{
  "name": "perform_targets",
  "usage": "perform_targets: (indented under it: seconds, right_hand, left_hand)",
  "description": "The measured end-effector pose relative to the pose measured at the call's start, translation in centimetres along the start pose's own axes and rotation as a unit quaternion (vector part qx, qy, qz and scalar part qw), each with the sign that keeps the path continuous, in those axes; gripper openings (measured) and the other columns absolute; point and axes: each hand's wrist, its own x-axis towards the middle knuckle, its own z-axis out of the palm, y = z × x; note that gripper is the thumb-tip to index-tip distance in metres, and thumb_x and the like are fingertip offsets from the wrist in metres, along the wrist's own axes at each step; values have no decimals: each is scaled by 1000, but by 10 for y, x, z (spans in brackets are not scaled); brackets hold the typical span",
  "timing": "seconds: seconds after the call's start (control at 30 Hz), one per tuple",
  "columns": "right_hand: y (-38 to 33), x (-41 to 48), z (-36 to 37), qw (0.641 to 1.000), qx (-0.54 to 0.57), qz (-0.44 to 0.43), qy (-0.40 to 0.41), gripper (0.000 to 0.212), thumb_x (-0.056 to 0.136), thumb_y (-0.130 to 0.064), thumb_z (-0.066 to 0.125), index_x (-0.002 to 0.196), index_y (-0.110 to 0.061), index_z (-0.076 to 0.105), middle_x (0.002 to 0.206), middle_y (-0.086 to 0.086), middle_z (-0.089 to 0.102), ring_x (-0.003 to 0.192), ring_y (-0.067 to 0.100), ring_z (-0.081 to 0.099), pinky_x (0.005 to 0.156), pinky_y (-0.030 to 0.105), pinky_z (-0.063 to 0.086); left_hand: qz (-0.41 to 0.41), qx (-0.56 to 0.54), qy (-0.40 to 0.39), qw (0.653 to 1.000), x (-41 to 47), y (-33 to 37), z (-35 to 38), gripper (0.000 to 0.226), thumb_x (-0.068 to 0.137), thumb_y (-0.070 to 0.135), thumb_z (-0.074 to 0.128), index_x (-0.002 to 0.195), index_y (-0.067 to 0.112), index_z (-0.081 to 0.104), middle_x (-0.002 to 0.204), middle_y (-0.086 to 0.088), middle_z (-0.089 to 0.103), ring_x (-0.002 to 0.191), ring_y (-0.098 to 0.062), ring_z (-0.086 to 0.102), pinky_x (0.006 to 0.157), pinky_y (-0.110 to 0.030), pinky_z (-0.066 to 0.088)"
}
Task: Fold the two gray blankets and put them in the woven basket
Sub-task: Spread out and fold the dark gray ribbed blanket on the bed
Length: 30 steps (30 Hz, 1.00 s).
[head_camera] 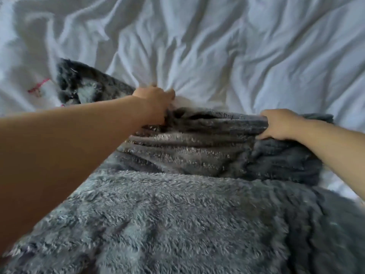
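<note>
- The gray blanket (177,214), thick and fluffy, lies across the near side of the bed (197,46), its far part gathered into a raised, layered ridge.
- The left hand (153,103) is closed on the left end of that ridge, fingers curled into the bunched pile.
- The right hand (280,124) grips the right end of the same ridge, fingers wrapped over the top layers; a darker, rumpled part of the blanket sits just below it.
- The ridge is stretched between the two hands.
- Beyond the left hand, a curved gray fuzzy strip (79,82) lies toward the bed's left side; I cannot tell whether it belongs to this blanket or to a second one.
- The white duvet (276,66), heavily creased, covers the far side of the bed.
- A small pink mark (38,87) shows on the white fabric left of the strip.
</note>
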Motion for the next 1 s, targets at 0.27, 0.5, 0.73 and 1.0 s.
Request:
perform_targets:
  seconds: [0.27,0.5,0.73,1.0]
  right_hand:
    - [15,-62,3,979,163,-19,117,16,75,-18,75,83,-11,63,76,7,58,65,20,50,58,29,42]
    - [8,-184,-2,939,198,-65,272,18,72,-13,72,90,-17,68,74,0,61,57,5,33,54,31,25]
    - [-11,-280,110,994,101,6,27,62,84,-23,65,139,-28,38,139,3,40,92,21,55,62,32,51]
    - [-10,-310,168,991,93,86,46,66,90,-26,55,148,-25,24,152,3,24,100,25,60,58,28,41]
  left_hand:
    - [75,6,-113,991,-69,-23,-26,18,79,29,69,97,30,65,73,16,59,73,-9,56,71,-23,43]
    - [100,-53,43,993,-202,-24,-53,28,82,36,65,108,38,58,95,12,58,79,-9,56,67,-26,45]
    - [-83,60,-124,987,-298,15,23,85,81,40,61,150,28,12,138,-9,39,111,-31,60,86,-40,50]
    - [-220,-31,-59,973,-322,37,55,76,83,26,63,145,23,20,134,-8,39,115,-31,53,84,-40,46]
